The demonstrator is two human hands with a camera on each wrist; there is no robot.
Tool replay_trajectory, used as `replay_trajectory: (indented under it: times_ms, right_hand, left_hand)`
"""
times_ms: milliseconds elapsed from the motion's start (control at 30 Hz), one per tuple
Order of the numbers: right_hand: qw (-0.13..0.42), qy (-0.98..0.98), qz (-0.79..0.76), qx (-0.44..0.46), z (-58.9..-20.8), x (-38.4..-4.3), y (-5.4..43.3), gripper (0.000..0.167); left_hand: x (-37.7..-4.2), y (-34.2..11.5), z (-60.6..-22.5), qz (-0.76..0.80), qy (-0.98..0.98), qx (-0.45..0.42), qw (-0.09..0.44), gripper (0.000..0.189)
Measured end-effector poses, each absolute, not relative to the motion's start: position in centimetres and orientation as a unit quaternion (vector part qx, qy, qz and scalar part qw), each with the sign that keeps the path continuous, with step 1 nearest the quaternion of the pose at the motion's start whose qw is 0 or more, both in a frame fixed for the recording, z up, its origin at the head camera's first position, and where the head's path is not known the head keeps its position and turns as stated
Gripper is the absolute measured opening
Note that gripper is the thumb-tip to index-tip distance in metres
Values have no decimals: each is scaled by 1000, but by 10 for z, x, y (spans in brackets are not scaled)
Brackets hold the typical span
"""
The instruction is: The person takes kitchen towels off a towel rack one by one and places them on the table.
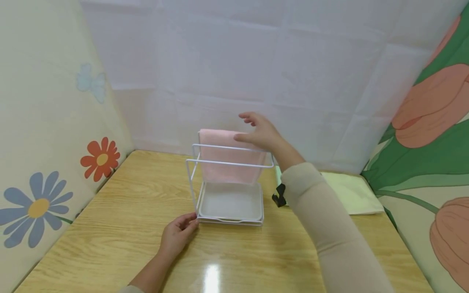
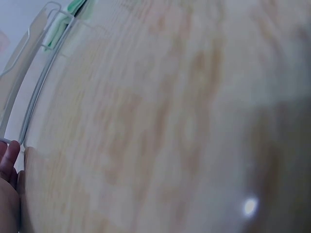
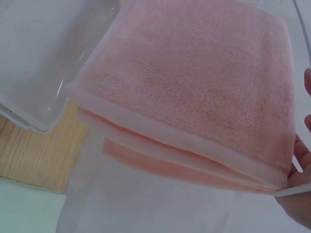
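A wood-grained table [image 1: 128, 203] spreads before me, a creased white sheet [image 1: 205, 61] behind it and flower-printed sheets [image 1: 36, 122] on both sides. The folded pink towel [image 1: 225, 176] hangs at the back of the white wire rack [image 1: 234, 163], just beside my right hand [image 1: 261, 132], whose fingers are apart. My left hand [image 1: 176, 238] touches the rack's near left corner; whether it pinches, I cannot tell.

A pink, plush-looking towel [image 1: 227, 156] hangs folded at the 12 o'clock side of an upright white wire rack [image 1: 234, 164], its layers slightly parted along one edge. The rack's bars run from 9 towards 3 o'clock; a shallow, whitish tray [image 1: 231, 202] lies flat in its base, at 6 o'clock from the towel
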State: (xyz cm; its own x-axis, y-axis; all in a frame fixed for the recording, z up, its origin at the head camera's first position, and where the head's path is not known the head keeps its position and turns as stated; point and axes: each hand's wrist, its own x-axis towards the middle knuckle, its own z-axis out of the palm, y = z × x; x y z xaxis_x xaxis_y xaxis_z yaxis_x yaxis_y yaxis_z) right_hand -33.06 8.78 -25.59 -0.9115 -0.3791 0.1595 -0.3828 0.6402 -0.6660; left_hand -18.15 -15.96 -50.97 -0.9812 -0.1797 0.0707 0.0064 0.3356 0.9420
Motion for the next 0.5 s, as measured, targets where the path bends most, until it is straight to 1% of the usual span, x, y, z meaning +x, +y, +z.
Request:
replay_trajectory:
  times_ms: [167,367,500]
  right_hand:
    - [11,-909,348,230,-257,-336,80,66]
    - [-13,-915,339,218,-258,-336,75,64]
    - [-26,-923,328,200,-259,-335,74,52]
  left_hand:
    - [-182,-160,-510,-568,-817,55,80,26]
    - [-182,-159,-509,-569,-817,55,77,27]
    - [-182,-159,-510,-570,-816,51,78,28]
